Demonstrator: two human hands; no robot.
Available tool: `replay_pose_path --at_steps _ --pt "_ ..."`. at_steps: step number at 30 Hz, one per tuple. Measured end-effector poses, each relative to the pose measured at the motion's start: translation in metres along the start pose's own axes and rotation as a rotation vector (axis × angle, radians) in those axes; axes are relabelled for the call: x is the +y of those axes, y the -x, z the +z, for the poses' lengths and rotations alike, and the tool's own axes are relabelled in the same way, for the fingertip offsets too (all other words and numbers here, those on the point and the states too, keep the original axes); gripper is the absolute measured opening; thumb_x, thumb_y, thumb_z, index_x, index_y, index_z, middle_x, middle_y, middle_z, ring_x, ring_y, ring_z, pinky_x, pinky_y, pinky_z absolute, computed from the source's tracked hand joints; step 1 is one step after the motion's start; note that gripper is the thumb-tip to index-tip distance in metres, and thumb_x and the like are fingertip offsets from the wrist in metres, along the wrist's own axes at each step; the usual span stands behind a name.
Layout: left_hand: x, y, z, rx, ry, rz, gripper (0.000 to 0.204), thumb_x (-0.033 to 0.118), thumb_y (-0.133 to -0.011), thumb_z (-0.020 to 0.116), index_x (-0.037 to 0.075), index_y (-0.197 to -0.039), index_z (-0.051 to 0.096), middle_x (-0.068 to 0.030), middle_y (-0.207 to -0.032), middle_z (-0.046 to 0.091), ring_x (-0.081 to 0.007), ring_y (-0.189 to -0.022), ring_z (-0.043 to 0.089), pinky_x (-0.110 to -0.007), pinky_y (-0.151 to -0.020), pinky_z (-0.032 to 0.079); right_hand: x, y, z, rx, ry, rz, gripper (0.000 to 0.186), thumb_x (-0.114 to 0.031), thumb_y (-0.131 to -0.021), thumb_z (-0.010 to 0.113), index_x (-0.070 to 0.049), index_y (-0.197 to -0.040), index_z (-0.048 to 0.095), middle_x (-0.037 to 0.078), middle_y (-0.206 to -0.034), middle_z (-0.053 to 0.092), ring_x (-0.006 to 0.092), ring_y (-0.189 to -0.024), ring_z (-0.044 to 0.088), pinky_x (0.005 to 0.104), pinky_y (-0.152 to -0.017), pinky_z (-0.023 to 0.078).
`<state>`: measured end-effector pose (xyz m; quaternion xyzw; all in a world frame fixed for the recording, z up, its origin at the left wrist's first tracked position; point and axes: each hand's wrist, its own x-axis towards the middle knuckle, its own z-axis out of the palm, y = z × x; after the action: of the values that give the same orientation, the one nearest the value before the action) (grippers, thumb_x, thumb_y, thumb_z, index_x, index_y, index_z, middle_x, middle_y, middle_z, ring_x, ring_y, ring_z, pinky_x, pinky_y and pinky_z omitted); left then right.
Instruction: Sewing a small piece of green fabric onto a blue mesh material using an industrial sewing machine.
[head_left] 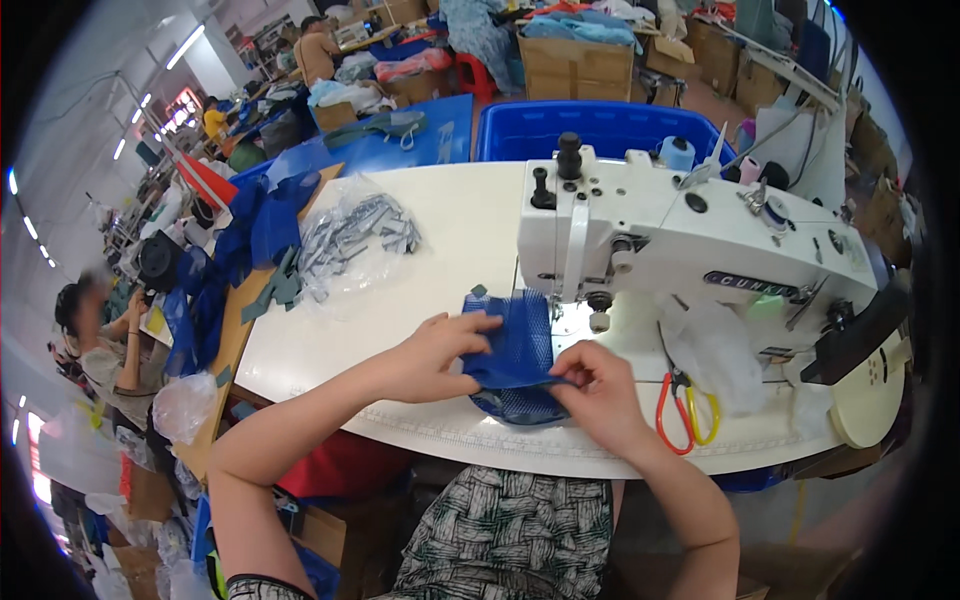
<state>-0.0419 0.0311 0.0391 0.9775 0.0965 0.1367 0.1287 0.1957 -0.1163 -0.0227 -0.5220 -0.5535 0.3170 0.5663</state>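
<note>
Two hands (pixel 440 355) on blue mesh (pixel 515 350), white sewing table (pixel 400 400), crowded workshop

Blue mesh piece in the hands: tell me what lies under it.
Under the blue mesh piece a second, darker blue mesh layer shows at the near edge, resting on the white sewing table. The left hand and right hand cover both sides; anything beneath is hidden.
</note>
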Motion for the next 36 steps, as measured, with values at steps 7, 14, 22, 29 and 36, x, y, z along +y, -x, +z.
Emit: replay_pose_path --at_steps 7,14,22,29,36 --pt "0.062 -0.022 -0.069 -0.395 0.973 -0.8 0.037 0.031 -0.101 0.063 -0.004 -0.102 0.074 -0.0051 -0.073 0.065 -0.0082 -0.069 0.057 -0.03 -0.064 0.048 -0.017 0.0 -0.015 -0.746 -0.733 0.386 0.026 0.002 -0.096 0.071 -0.003 -0.118 0.059 -0.001 -0.108 0.063 0.0061 -0.102 0.06 0.0224 -0.092 0.051" --pt "-0.003 -0.052 -0.032 -0.158 -0.013 -0.278 0.032 0.035 -0.092 0.077 0.003 -0.094 0.071 -0.0138 -0.069 0.066 -0.0313 -0.059 0.062 -0.043 -0.057 0.048 0.004 -0.004 -0.003 -0.182 -0.393 0.368 0.026 0.004 -0.091 0.073 -0.006 -0.103 0.052 0.002 -0.092 0.061 0.0048 -0.071 0.06 0.0291 -0.054 0.05" --pt "0.015 -0.065 0.044 0.23 0.016 -0.431 0.012 0.012 -0.078 0.08 0.013 -0.085 0.07 -0.0043 -0.101 0.069 -0.0243 -0.093 0.065 -0.041 -0.088 0.042 0.004 -0.003 -0.015 -0.17 0.397 0.068 0.011 -0.012 -0.077 0.076 -0.009 -0.087 0.073 0.006 -0.083 0.067 0.0265 -0.078 0.068 0.0403 -0.072 0.054" --pt "0.019 -0.052 0.084 0.325 0.285 -0.224 0.017 0.001 -0.082 0.068 0.013 -0.093 0.073 -0.0015 -0.104 0.07 -0.0209 -0.103 0.065 -0.038 -0.096 0.038 -0.007 -0.009 0.0 -0.266 0.764 0.119 0.013 -0.018 -0.08 0.071 -0.008 -0.087 0.072 0.009 -0.091 0.068 0.032 -0.088 0.07 0.0453 -0.073 0.056" --pt "0.03 -0.039 0.053 0.036 0.241 -0.137 0.03 0.031 -0.099 0.07 0.013 -0.123 0.066 -0.0055 -0.117 0.065 -0.0238 -0.111 0.061 -0.043 -0.104 0.035 0.005 -0.008 -0.004 -0.109 0.831 -0.063 0.013 -0.011 -0.08 0.073 -0.007 -0.09 0.066 0.009 -0.09 0.065 0.0316 -0.087 0.068 0.0463 -0.071 0.056"
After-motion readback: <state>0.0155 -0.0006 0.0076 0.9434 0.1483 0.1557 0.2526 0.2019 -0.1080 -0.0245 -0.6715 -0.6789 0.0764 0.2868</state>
